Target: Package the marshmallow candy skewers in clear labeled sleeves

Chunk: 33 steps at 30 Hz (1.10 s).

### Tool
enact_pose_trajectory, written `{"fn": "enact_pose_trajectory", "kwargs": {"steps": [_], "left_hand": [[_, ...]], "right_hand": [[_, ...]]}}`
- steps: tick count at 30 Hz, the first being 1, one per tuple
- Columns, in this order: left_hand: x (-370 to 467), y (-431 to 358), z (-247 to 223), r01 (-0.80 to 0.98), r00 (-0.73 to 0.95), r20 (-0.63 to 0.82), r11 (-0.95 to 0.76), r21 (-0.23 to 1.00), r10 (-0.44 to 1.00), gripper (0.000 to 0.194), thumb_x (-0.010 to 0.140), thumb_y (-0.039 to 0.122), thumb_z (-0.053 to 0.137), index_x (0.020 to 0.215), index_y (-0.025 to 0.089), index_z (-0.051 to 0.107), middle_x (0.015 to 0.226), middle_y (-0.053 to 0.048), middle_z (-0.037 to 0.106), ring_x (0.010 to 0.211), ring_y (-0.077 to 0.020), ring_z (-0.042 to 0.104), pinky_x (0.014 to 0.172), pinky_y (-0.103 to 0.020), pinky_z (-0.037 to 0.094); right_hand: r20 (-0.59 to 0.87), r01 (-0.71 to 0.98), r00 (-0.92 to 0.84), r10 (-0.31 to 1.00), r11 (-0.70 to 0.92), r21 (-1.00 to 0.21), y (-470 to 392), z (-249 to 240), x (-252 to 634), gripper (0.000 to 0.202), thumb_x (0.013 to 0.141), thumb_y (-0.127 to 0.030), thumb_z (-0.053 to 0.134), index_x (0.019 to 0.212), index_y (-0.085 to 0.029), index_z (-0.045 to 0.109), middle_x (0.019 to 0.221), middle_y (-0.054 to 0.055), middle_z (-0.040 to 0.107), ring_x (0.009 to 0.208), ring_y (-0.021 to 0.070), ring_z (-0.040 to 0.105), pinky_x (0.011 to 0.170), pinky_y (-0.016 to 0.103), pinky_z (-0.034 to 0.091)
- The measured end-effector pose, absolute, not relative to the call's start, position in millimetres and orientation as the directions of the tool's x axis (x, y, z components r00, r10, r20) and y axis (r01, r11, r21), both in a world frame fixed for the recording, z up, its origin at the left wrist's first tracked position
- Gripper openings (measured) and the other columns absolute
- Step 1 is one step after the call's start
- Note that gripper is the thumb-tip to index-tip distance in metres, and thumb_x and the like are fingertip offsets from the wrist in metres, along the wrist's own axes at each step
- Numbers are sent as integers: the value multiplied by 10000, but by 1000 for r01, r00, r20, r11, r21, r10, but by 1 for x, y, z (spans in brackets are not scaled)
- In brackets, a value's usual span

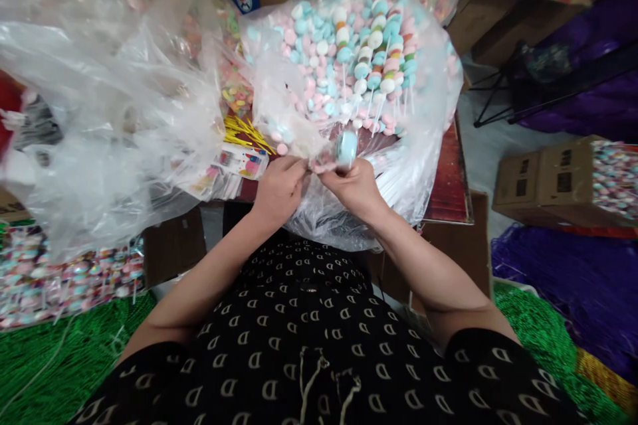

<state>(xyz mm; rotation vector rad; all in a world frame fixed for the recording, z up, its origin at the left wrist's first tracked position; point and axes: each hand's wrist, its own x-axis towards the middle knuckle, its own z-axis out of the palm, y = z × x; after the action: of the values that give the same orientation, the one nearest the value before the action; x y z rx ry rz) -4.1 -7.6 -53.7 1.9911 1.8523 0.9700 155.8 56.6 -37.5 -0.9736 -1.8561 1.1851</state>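
Just in front of my body, my left hand [283, 187] is closed, thumb and fingers pinched together at the edge of a clear plastic bag [428, 153]. What it pinches is too small and blurred to make out. Close beside it, my right hand [356, 187] is closed with a light blue marshmallow [346, 148] standing above its fingers. Something pinkish and blurred lies between the two hands. Beyond them, the open bag holds loose pink, white and blue marshmallows [319, 80]. Several marshmallow skewers [376, 46] on white sticks rest on top of these.
Left of my hands lie yellow twist ties [244, 131] and printed cards [244, 161]. A large clear plastic bag [100, 93] covers the left side. Cardboard boxes [543, 179] stand at right, with green strands [538, 325] on the floor. The red table edge [451, 179] shows at right.
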Motion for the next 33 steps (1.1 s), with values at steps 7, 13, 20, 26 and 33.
{"fn": "enact_pose_trajectory", "kwargs": {"steps": [7,13,20,26,33], "left_hand": [[-17,-4,-23,517,-207,514,-353,780,833,266,1031,334,556,1259,255,666,1298,-85,709,1218,-205,647,1075,-397,499],[-17,-15,-6,138,-203,-41,70,988,978,539,1008,656,452,787,218,676,506,12,545,506,-140,536,563,-290,503],[-14,5,-13,-379,-87,-278,226,897,957,575,1071,555,284,1190,189,712,863,-95,786,736,-182,728,689,-336,591],[-9,-16,-3,-274,-42,-40,27,961,998,503,1018,605,440,975,215,755,668,-56,715,744,-218,708,754,-403,590],[3,-17,-31,-98,12,-169,169,981,986,614,1025,633,363,756,194,696,781,-88,749,823,-202,706,850,-381,571]], "right_hand": [[49,-14,-508,860,49,-999,58,-16,157,205,818,-352,715,707,-210,618,647,-42,596,601,108,524,615,282,489],[372,122,-234,898,407,-905,73,17,166,186,941,-312,632,776,-229,609,712,-17,635,671,137,603,661,316,529],[572,171,-589,571,780,-602,30,-6,162,186,907,-156,578,750,-242,629,681,-22,670,654,139,628,658,308,516],[532,232,-475,701,683,-693,56,-22,171,170,885,-158,635,727,-220,640,660,-20,665,593,129,604,580,273,478],[582,156,-380,719,670,-726,57,-14,169,110,897,-169,688,810,-236,691,713,-20,701,650,143,642,642,296,507]]}}
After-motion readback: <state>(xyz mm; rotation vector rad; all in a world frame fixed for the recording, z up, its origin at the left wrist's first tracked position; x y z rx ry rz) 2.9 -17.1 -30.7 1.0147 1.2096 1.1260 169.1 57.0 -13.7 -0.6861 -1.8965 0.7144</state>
